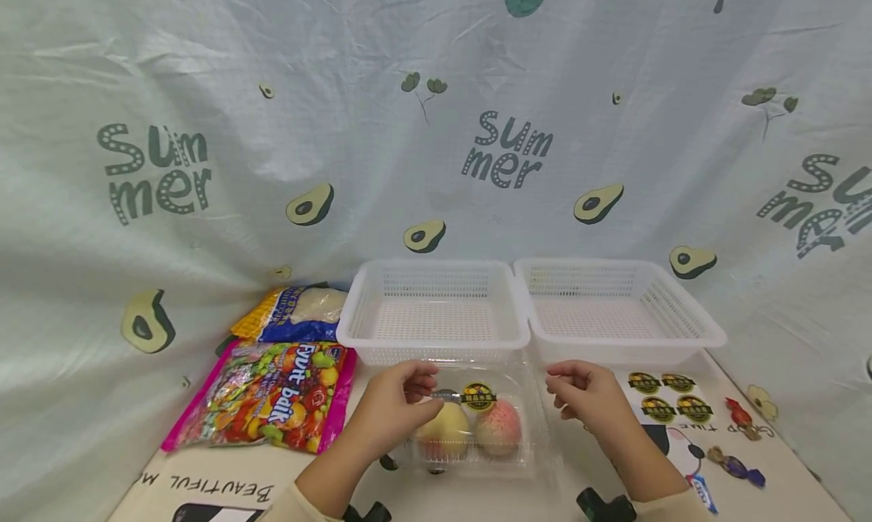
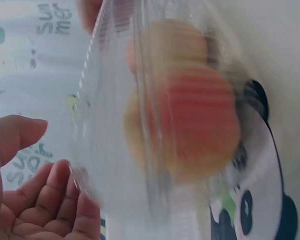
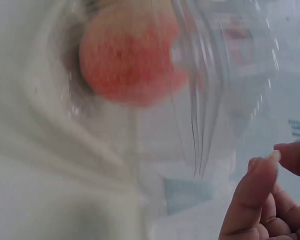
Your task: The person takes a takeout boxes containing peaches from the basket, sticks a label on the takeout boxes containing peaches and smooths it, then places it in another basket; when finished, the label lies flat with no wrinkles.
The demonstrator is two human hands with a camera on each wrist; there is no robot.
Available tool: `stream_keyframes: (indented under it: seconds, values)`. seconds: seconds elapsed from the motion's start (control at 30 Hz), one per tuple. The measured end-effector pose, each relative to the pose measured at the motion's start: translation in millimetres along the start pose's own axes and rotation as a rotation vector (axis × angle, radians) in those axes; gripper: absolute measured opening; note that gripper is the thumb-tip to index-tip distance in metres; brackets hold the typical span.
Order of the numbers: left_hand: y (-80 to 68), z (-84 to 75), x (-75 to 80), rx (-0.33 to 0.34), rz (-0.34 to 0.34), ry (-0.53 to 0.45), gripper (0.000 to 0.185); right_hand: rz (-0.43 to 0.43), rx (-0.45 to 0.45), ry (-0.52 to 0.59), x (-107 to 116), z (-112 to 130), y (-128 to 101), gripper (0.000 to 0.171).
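A clear plastic clamshell box (image 1: 531,431) lies on the table with its lid down over two peaches. One peach (image 1: 443,431) is yellowish, the other peach (image 1: 499,427) pink. On the lid sits a black and gold oval sticker (image 1: 479,396). My left hand (image 1: 402,397) hovers over the box's left side, thumb apart from loosely curled fingers; in the left wrist view those fingers (image 2: 55,200) are right at the lid's edge. To the right of the box, my right hand (image 1: 582,393) is raised with relaxed fingers. Its thumb and forefinger tips (image 3: 262,175) come close together.
Behind the box stand a white basket (image 1: 436,348) and a second white basket (image 1: 627,348). Two bags, a fruit-printed bag (image 1: 272,393) and a blue-yellow bag (image 1: 293,314), lie left. At right are a sticker sheet (image 1: 671,397) and several wrapped candies (image 1: 736,465). A printed curtain (image 1: 381,166) hangs behind.
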State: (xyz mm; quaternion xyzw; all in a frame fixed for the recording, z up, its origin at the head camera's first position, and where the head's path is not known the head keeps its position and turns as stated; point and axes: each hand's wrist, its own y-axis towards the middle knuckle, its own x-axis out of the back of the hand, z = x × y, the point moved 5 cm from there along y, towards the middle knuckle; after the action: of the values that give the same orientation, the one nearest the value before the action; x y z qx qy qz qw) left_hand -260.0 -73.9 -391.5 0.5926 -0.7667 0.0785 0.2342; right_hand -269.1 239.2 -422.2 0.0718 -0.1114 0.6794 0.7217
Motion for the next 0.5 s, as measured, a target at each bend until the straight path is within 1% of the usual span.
stream_keyframes:
  seconds: [0.1,0.2,0.33,0.5]
  values:
    - [-1.9,6.1,10.4,0.015,-0.05,-0.01,0.043,-0.032,-0.041,0.049,18,-10,5,0.044]
    - [-2.5,12.6,19.7,0.049,-0.075,-0.032,0.047,-0.063,-0.07,0.105,34,-17,7,0.05]
    - [-3.0,23.0,28.1,0.133,-0.078,-0.032,0.056,-0.116,-0.114,0.178,54,-25,8,0.059]
    - [-5.2,35.2,31.5,0.246,-0.072,-0.006,0.071,-0.22,-0.18,0.247,75,-34,14,0.071]
